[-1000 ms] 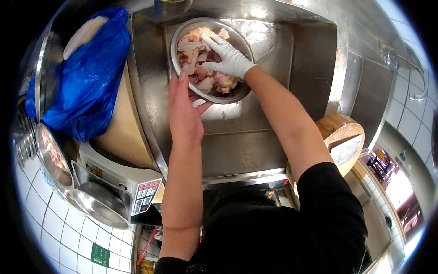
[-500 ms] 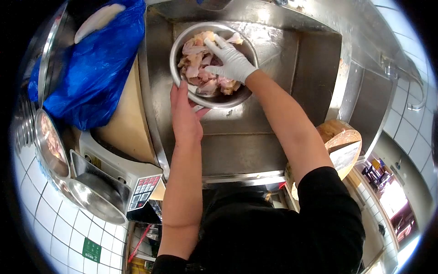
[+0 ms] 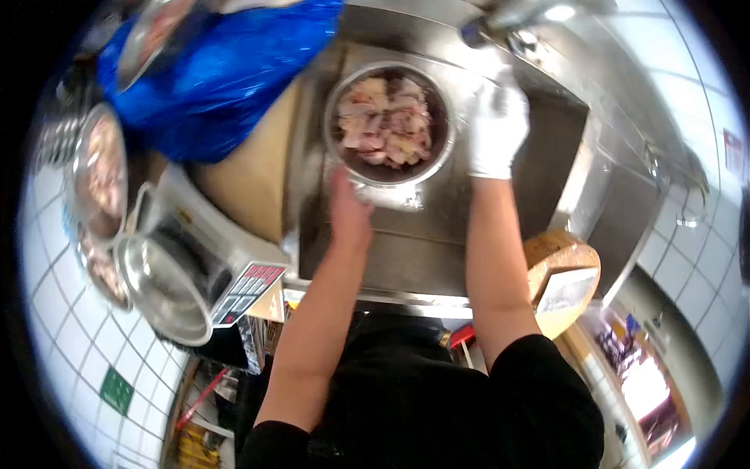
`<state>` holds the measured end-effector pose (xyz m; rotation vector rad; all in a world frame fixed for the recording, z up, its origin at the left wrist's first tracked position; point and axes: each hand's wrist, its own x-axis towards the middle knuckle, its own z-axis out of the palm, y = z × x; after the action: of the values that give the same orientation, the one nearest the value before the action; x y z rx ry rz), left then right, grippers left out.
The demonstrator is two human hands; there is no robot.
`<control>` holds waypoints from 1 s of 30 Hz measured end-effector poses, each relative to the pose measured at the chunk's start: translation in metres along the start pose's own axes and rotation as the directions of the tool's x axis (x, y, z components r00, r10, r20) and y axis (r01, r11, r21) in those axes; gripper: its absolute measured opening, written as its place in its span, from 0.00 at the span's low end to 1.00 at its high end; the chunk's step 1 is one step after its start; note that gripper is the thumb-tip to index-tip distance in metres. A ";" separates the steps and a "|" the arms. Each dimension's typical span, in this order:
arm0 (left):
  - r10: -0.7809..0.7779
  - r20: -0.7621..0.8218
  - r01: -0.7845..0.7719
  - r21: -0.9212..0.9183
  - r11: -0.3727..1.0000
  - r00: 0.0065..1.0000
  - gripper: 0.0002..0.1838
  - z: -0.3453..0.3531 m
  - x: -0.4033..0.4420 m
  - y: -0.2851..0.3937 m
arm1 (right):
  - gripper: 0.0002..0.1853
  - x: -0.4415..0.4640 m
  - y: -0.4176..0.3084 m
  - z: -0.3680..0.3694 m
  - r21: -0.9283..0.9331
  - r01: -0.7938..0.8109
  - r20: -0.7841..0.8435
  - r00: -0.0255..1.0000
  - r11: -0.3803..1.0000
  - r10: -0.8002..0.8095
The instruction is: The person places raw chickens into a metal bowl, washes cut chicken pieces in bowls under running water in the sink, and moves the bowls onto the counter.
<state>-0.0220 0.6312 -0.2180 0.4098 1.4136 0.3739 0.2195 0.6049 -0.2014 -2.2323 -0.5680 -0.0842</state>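
Observation:
A round metal bowl (image 3: pixel 448 141) holding raw chicken pieces (image 3: pixel 387 125) rests in the steel sink (image 3: pixel 414 254). My bare left hand (image 3: pixel 350 209) is at the bowl's lower left rim, a fingertip apparently touching it. Motion smears its fingers, so whether it grips the rim is unclear. To the right of the bowl, apart from it, my right hand (image 3: pixel 498 129) in a white glove reaches toward the sink's back wall, near the tap (image 3: pixel 516 35). Its fingers are too blurred to show their pose.
Left of the sink lie a blue plastic bag (image 3: pixel 226 86), a cutting board (image 3: pixel 254 172) and a scale (image 3: pixel 234 227). Metal bowls, one with raw meat (image 3: pixel 105 172) and another with bare metal inside (image 3: pixel 160 289), stand farther left. A round wooden block (image 3: pixel 558 273) is at the right front.
My right hand has left the chicken pieces and moved right, out of the bowl. The bowl, tilted before, looks more level. My left hand has stayed by its lower rim. The view has shifted.

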 end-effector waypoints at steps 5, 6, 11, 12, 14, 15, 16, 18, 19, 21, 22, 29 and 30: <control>-0.146 0.243 0.123 0.108 0.986 0.959 0.35 -0.014 -0.076 -0.015 | 0.20 0.054 -0.058 -0.028 0.105 0.128 0.048 0.990 0.986 -0.133; -0.157 0.284 0.128 0.117 0.985 0.946 0.34 -0.015 -0.089 -0.016 | 0.19 0.063 -0.052 -0.026 0.011 0.256 0.083 0.963 0.967 -0.256; -0.150 0.420 0.073 0.194 0.978 0.895 0.39 -0.051 -0.139 -0.019 | 0.18 0.068 -0.040 -0.019 -0.166 0.485 0.159 0.872 0.858 -0.462; -0.161 0.430 0.076 0.208 0.975 0.888 0.39 -0.063 -0.144 -0.019 | 0.19 0.064 -0.040 -0.019 -0.183 0.507 0.176 0.860 0.842 -0.480; -0.176 0.446 0.086 0.215 0.973 0.878 0.37 -0.084 -0.150 -0.019 | 0.24 0.050 -0.033 -0.014 -0.274 0.469 0.221 0.881 0.840 -0.419; -0.180 0.449 0.096 0.205 0.974 0.875 0.36 -0.097 -0.152 -0.020 | 0.24 0.047 -0.034 -0.010 -0.255 0.513 0.215 0.857 0.820 -0.469; -0.184 0.452 0.104 0.197 0.975 0.873 0.35 -0.105 -0.156 -0.018 | 0.25 0.047 -0.036 -0.010 -0.235 0.555 0.206 0.831 0.798 -0.517; -0.184 0.463 0.097 0.205 0.974 0.867 0.34 -0.123 -0.161 -0.010 | 0.28 0.044 -0.047 -0.012 -0.193 0.576 0.245 0.812 0.795 -0.529; -0.186 0.468 0.096 0.210 0.973 0.864 0.33 -0.131 -0.164 -0.007 | 0.29 0.042 -0.046 -0.011 -0.210 0.576 0.253 0.812 0.790 -0.526; -0.155 0.464 0.087 0.165 0.982 0.872 0.33 -0.145 -0.164 -0.015 | 0.29 0.039 -0.036 -0.004 -0.246 0.576 0.266 0.814 0.780 -0.517; -0.141 0.462 0.083 0.144 0.986 0.876 0.33 -0.148 -0.166 -0.015 | 0.29 0.037 -0.029 0.000 -0.279 0.590 0.277 0.805 0.758 -0.525; -0.135 0.448 0.093 0.115 0.989 0.884 0.34 -0.157 -0.185 -0.013 | 0.30 0.026 -0.028 0.005 -0.389 0.609 0.370 0.791 0.692 -0.488; -0.131 0.456 0.081 0.127 0.989 0.880 0.34 -0.158 -0.187 -0.013 | 0.30 0.025 -0.027 0.005 -0.400 0.603 0.377 0.795 0.690 -0.476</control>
<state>-0.2020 0.5378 -0.0791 0.4685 0.9811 0.0986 0.2300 0.6327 -0.1798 -2.5054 -1.4996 -0.2971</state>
